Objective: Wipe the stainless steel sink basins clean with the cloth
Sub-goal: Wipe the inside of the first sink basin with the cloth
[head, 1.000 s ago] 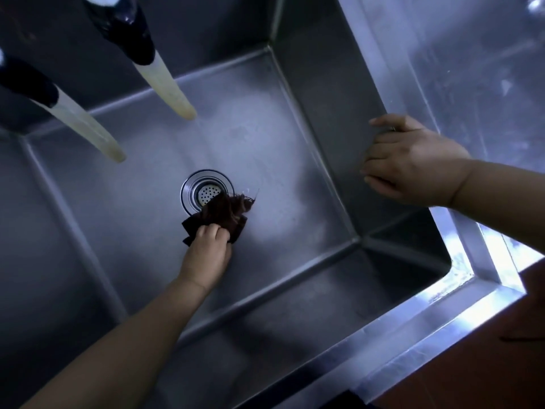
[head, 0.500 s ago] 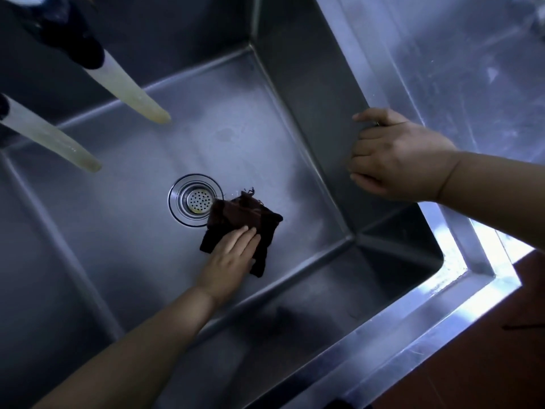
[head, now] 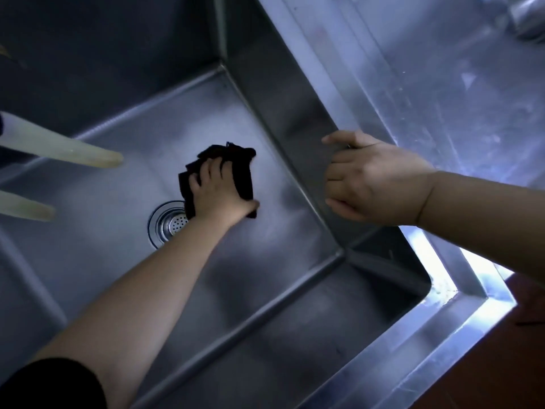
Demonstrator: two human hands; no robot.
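Observation:
A deep stainless steel sink basin (head: 295,290) fills the view. On its floor lies a dark brown cloth (head: 243,172), just beyond and to the right of the round drain strainer (head: 168,224). My left hand (head: 218,193) lies flat on the cloth with straight fingers, pressing it against the basin floor. My forearm covers part of the strainer. My right hand (head: 371,181) rests on the top edge of the basin's right wall (head: 298,122), its fingers curled over the rim.
Two pale hose ends (head: 67,149) (head: 26,206) hang in from the left above the basin. A flat steel drainboard (head: 442,84) lies to the right. Dark red floor (head: 501,364) shows past the front rim at lower right.
My left hand slid the cloth from the near side of the drain to its far right, toward the right wall. The right hand stayed on the rim.

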